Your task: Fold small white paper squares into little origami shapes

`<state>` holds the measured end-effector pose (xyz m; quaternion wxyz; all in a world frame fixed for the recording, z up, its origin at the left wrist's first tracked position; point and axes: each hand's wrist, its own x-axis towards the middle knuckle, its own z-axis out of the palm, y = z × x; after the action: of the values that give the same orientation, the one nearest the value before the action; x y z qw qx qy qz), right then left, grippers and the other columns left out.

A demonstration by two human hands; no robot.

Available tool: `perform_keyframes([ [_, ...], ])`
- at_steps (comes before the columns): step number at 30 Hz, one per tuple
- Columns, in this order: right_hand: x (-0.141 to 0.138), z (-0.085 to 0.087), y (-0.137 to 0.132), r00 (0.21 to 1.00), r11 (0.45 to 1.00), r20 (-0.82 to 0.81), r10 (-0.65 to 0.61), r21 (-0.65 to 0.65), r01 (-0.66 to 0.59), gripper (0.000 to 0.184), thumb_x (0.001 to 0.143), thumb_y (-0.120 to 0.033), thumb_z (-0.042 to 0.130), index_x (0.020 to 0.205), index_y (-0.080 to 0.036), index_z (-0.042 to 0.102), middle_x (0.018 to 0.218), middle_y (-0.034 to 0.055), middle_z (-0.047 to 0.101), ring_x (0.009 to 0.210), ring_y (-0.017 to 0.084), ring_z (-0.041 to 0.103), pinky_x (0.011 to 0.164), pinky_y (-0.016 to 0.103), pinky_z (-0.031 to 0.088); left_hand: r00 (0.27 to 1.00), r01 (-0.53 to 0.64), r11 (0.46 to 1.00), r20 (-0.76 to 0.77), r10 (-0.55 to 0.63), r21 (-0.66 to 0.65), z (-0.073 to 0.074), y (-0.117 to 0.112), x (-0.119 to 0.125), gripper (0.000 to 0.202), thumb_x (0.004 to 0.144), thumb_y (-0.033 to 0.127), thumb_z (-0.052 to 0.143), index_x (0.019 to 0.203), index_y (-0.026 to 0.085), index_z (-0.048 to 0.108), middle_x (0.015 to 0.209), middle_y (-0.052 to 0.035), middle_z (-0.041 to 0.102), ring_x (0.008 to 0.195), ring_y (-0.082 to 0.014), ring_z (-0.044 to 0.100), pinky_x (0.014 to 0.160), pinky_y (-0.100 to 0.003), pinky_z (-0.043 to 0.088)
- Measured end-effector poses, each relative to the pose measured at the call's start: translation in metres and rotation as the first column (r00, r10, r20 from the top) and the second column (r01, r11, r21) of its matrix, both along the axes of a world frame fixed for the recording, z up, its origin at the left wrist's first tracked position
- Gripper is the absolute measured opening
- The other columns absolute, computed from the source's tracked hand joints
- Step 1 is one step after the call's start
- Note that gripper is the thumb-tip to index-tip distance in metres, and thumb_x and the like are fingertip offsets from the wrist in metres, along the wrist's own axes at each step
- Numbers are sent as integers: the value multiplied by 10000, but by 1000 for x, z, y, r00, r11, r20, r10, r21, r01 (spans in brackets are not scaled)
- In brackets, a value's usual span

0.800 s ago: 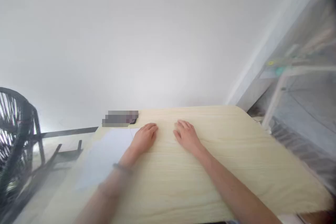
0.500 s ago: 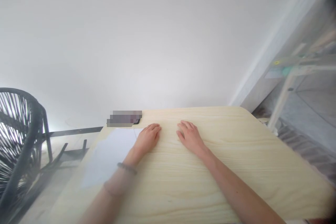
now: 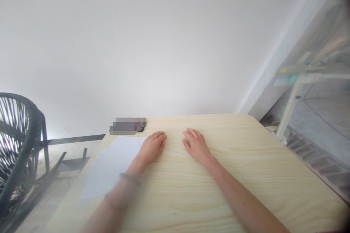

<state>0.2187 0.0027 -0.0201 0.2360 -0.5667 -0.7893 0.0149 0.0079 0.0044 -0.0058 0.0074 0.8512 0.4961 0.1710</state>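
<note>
Down on the pale wooden tabletop, both hands lie flat, palms down and holding nothing. The left hand has its fingers stretched forward and close together, pointing toward the far edge. The right hand is just beside it with a strip of bare wood between them, fingers slightly spread and angled a little toward the left one. Both forearms run back toward the near edge, bare, and the left wrist carries a dark beaded bracelet with a thinner band further up the arm.

Right against the left hand's outer side lies a white sheet of paper, flat on the wood; the hand and wrist sit along its right edge, and it looks as if they touch it, though I can't be sure. The sheet reaches out to the left rim of the tabletop.

Beyond the paper, at the far edge, sits a dark flat object, mostly blurred out, so I can't tell what it is. Behind all of it rises a plain white wall. Off to the left stands a black woven chair. Off to the right, past the rounded corner, a white stand rises from the grey floor.
</note>
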Motion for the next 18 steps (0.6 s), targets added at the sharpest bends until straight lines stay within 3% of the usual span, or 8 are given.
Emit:
perform_keyframes([
  [18, 1, -1, 1, 1000, 1000, 4, 3, -7, -3, 341, 828, -312, 372, 1119, -195, 506, 1201, 64, 470, 1109, 197, 378, 946, 350, 278, 1000, 13, 1000, 9, -13, 25, 3, 1, -1, 277, 825, 175, 353, 1029, 185, 540, 1073, -60, 536, 992, -174, 484, 876, -299, 384],
])
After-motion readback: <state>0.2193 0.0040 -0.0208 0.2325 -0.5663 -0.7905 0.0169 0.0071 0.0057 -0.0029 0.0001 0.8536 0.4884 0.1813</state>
